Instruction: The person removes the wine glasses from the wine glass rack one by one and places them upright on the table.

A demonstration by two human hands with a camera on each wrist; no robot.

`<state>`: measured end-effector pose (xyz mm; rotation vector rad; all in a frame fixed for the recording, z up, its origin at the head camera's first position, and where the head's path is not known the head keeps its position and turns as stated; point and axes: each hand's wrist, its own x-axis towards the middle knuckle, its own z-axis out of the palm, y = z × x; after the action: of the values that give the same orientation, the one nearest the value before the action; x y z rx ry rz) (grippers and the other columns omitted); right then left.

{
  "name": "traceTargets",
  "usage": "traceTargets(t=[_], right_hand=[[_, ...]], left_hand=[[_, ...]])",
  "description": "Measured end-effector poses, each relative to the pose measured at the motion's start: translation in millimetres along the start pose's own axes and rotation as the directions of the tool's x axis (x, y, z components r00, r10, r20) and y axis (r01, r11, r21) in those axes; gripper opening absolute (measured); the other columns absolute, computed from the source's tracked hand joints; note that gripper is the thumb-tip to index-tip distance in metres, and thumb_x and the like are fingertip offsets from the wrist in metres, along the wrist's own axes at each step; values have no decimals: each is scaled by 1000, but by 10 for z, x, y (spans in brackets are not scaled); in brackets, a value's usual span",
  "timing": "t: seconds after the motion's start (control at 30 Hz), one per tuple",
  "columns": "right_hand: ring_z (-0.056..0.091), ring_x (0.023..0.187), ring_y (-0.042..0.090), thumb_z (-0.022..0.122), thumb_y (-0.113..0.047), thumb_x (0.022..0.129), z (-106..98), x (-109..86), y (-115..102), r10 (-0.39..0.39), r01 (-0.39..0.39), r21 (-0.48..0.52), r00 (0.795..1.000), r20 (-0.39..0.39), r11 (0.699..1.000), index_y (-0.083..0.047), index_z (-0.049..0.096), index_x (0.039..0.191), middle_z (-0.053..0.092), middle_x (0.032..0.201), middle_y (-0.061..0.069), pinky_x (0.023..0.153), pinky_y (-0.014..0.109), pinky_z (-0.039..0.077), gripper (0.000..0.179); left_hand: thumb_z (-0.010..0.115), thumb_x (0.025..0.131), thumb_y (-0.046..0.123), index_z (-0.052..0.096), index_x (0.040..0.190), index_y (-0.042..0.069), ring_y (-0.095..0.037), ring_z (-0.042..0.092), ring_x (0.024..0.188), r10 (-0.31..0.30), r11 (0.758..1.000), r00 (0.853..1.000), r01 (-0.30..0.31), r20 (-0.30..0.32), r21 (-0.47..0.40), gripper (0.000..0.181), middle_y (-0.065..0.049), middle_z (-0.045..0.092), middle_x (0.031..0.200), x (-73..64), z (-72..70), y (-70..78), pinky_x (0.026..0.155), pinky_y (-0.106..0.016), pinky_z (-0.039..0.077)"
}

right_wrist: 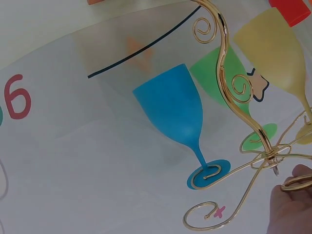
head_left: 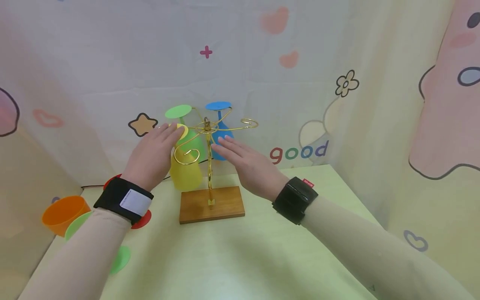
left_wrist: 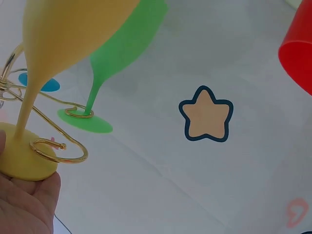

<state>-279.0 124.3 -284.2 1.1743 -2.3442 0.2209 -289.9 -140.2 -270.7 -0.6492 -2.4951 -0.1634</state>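
A gold wire rack (head_left: 209,166) stands on a wooden base (head_left: 211,204). My left hand (head_left: 155,152) holds the foot of a yellow goblet (head_left: 186,173), which hangs bowl-down at the rack's left side. In the left wrist view, that foot (left_wrist: 29,163) lies against a curled hook, with the stem beside the curl. A green goblet (right_wrist: 217,73) and a blue goblet (right_wrist: 173,105) hang bowl-down by their feet from other hooks. My right hand (head_left: 249,164), fingers extended, hovers right of the post near a front hook (right_wrist: 297,183); whether it touches the hook is unclear.
An orange goblet (head_left: 65,214) stands at the table's left edge. Beside it are a green foot (head_left: 121,258) and a red foot (head_left: 142,218), partly covered by my left arm. A patterned curtain (head_left: 232,62) hangs close behind the rack.
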Motion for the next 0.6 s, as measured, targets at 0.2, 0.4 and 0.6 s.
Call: traceTargets(t=[0.2, 0.4, 0.6], right_hand=[[24, 140, 19, 50, 13, 88, 6, -5, 7, -2, 1, 8, 1000, 6, 1000, -10, 39, 146, 40, 150, 11, 110, 42, 37, 63], [17, 141, 20, 47, 13, 88, 58, -34, 26, -27, 28, 23, 999, -41, 999, -8, 32, 148, 32, 154, 14, 114, 45, 31, 65], [7, 143, 26, 58, -5, 88, 196, -201, 107, 4, -3, 6, 994, -106, 1000, -2, 13, 153, 14, 158, 19, 117, 50, 23, 79]], left_hand=[[48, 89, -13, 51, 135, 1, -36, 39, 130, 65, 998, 994, -65, -84, 5, 49, -24, 52, 137, -151, -17, -24, 111, -52, 33], [51, 86, -16, 51, 135, 0, -35, 40, 129, 86, 996, 988, -85, -127, 12, 52, -24, 54, 135, -337, -48, -51, 111, -51, 34], [54, 84, -16, 52, 134, -1, -36, 43, 127, 46, 999, 991, -49, -129, -22, 52, -24, 55, 134, -554, -75, -46, 109, -53, 36]])
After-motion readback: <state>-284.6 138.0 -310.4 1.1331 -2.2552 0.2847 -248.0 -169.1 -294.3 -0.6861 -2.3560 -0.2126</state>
